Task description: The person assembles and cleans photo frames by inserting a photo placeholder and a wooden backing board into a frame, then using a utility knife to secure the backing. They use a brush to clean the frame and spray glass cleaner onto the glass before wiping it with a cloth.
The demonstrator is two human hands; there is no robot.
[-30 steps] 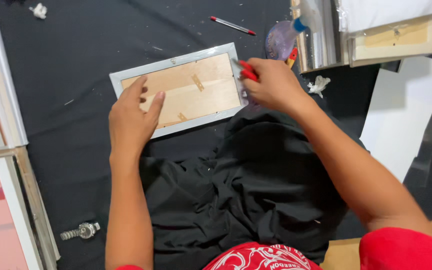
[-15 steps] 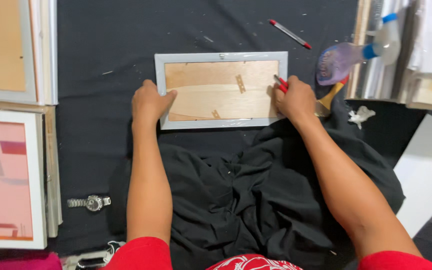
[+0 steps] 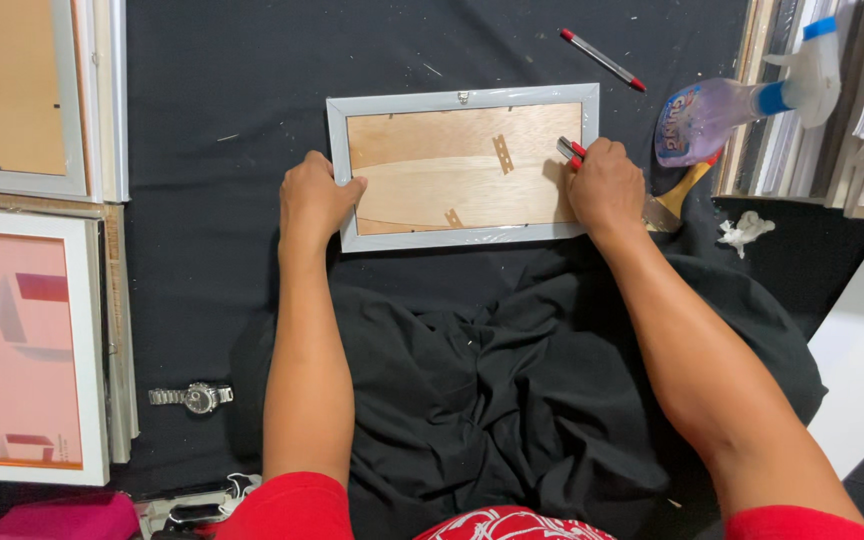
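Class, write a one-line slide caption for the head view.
Left hand steadies a face-down picture frame while the right hand holds a red-tipped tool at its edge.

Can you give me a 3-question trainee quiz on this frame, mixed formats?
1. True or false: the picture frame lies face up, glass showing.
2. What does the right hand hold?
A. a brush
B. a red-handled tool
C. a spray bottle
3. Fill in: the wristwatch lies on the black cloth on the side of the ____ arm.

Key:
1. False. Its wooden back faces up, and the left hand rests on its left edge.
2. B. The bottle lies untouched to the right.
3. Left.
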